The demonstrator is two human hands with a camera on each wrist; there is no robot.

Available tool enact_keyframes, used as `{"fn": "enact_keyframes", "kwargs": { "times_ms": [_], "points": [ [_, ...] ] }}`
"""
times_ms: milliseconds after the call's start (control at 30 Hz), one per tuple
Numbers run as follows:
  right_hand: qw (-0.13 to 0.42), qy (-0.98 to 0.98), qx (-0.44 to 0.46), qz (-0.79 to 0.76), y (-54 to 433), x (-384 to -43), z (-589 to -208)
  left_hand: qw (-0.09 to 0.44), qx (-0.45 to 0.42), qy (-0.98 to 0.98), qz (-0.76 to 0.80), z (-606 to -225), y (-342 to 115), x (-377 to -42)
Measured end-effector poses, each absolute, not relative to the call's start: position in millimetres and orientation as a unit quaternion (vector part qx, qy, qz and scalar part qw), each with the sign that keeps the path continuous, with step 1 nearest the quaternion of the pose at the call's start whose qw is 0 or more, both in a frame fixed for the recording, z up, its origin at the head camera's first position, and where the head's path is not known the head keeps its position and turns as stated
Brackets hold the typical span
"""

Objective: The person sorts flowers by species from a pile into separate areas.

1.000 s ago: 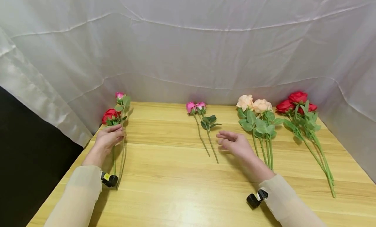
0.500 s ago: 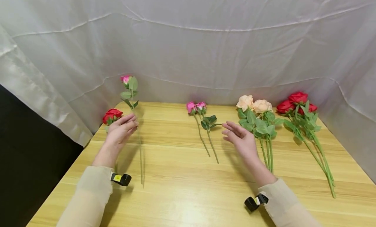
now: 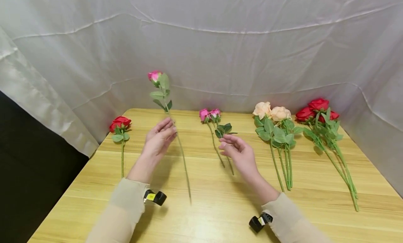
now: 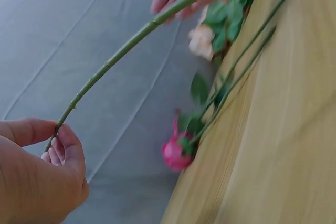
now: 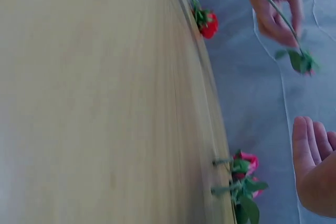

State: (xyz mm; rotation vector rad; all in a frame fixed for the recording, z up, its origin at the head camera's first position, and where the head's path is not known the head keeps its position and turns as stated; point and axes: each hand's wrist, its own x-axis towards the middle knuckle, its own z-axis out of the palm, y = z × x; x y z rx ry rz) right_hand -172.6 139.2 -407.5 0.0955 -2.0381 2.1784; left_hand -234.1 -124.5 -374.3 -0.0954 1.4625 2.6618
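Observation:
My left hand (image 3: pixel 158 138) pinches the green stem of a pink rose (image 3: pixel 155 76) between thumb and fingers, below its leaves. The rose is lifted off the table and tilted, its stem slanting down to the right; the left wrist view shows the pinched stem (image 4: pixel 107 65) close up. My right hand (image 3: pixel 240 154) hovers with relaxed fingers and holds nothing, in front of one of two other pink roses (image 3: pixel 204 114). Part of that rose's stem is hidden behind the fingers. Whether the hand touches it, I cannot tell.
A single red rose (image 3: pixel 120 123) lies at the table's left. Several peach roses (image 3: pixel 281 113) lie right of centre, and several red roses (image 3: pixel 319 104) at the far right. Grey-white cloth (image 3: pixel 201 54) hangs behind the wooden table (image 3: pixel 176 218).
My left hand has lifted the pink rose from beside the red rose and carried it right. My right hand rose slightly, then moved left towards the two pink roses.

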Motion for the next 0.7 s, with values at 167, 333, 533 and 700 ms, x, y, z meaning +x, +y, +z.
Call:
{"fn": "enact_keyframes", "kwargs": {
  "times_ms": [167, 333, 533, 700],
  "points": [
    [0.041, -0.700, 0.052, 0.711, 130.2, -169.6, -410.7, 0.066, -0.017, 0.486, 0.871, -374.0, -92.9, -229.0],
    [0.007, -0.713, 0.068, 0.698, 127.7, -167.2, -413.1, 0.077, -0.001, 0.503, 0.861, -378.1, -67.5, -227.0],
    [-0.010, -0.714, 0.074, 0.696, 129.0, -163.7, -412.8, 0.087, 0.026, 0.523, 0.847, -381.9, -46.4, -224.4],
    [-0.015, -0.717, 0.064, 0.694, 130.5, -163.2, -414.0, 0.087, 0.034, 0.542, 0.835, -386.5, -36.5, -224.1]
  ]
}}
